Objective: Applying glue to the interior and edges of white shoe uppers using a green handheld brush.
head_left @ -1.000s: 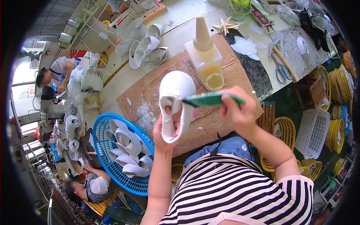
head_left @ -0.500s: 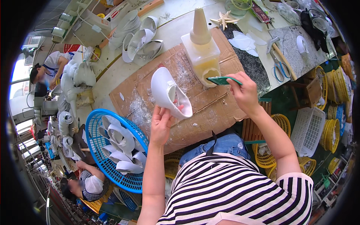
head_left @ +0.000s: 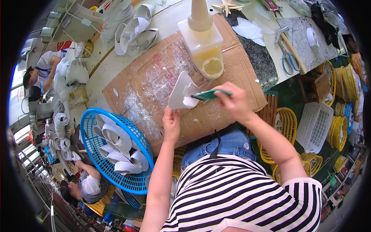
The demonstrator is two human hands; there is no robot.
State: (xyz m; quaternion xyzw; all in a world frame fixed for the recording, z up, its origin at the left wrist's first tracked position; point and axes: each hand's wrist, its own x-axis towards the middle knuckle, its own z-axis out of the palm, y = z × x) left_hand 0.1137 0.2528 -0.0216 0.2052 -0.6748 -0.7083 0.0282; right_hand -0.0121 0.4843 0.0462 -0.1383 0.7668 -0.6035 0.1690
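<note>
My left hand pinches a white shoe upper by its lower end and holds it up over the cardboard, tilted. My right hand grips a green-handled brush, whose dark tip meets the upper's right-hand edge. Just beyond stands a translucent glue bottle with a cone top, yellowish liquid inside and a round opening low on its near side. Under all this lies a brown cardboard sheet smeared with dried glue.
On the left, a blue basket holds several white uppers. More curved white pieces stand at the back. To the right lie scissors, a hammer and a starfish. Two people work at the far left.
The brush has moved left from the bottle's opening to the upper. My left hand has turned the upper and brought it a little to the right. The view has shifted slightly.
</note>
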